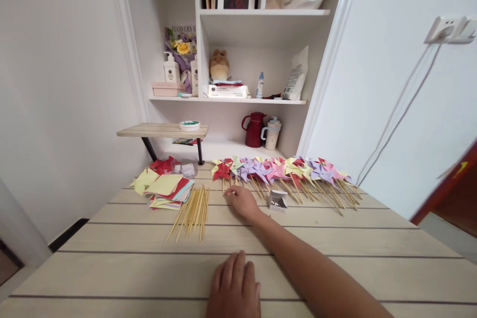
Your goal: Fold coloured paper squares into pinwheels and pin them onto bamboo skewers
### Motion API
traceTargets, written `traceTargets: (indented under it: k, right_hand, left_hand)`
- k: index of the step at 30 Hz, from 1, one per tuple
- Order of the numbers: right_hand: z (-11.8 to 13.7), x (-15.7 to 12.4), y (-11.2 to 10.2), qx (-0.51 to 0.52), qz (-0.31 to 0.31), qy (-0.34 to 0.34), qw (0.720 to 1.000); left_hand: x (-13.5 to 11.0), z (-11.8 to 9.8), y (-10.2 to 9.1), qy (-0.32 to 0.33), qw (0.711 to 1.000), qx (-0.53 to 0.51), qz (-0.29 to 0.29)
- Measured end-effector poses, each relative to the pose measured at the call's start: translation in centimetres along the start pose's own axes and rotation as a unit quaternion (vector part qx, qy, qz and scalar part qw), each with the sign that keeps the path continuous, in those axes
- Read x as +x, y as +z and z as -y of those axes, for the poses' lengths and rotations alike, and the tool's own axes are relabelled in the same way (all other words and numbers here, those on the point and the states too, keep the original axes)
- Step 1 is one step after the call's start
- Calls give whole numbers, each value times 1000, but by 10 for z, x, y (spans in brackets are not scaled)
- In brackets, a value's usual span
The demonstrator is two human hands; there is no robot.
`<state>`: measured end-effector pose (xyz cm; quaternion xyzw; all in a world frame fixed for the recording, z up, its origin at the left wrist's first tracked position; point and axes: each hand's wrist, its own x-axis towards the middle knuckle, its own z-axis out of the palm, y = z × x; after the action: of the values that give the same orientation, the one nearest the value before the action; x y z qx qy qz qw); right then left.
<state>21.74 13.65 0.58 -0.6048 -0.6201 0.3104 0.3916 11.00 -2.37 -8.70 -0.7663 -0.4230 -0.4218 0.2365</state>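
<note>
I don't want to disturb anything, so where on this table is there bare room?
The table has two mostly bare patches: one left of the left hand, nearer than the sticks; one right of the right forearm, nearer than the pinwheels. Farther back it is crowded with these, paper squares and a small box.

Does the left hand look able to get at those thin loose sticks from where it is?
Probably yes: the sticks lie on the tabletop ahead of the left hand and to its left, with nothing visible standing between; the right hand is off to their right.
</note>
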Motion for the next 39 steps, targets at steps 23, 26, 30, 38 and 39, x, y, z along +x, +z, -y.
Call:
traceTargets:
  k: [23, 26, 30, 38, 39]
  right_hand:
    - [-22, -93, -44, -84, 182, -238, 950]
    - [-22, -90, -43, -92, 189, -237, 948]
    - [-19, -90, -44, -110, 196, -238, 945]
    - [-20, -91, -46, -106, 207, -221, 947]
    - [-20, -88, -45, -104, 204, -204, 952]
  left_hand:
    - [58, 61, -76, 38, 988, -111, 103]
    - [93, 120, -82, 16, 999, -29, 31]
    - [126, 197, -65, -145, 988, 13, 55]
    - [104, 271, -37, -487, 865, 59, 103]
    - [100, 274, -39, -508, 854, 68, 96]
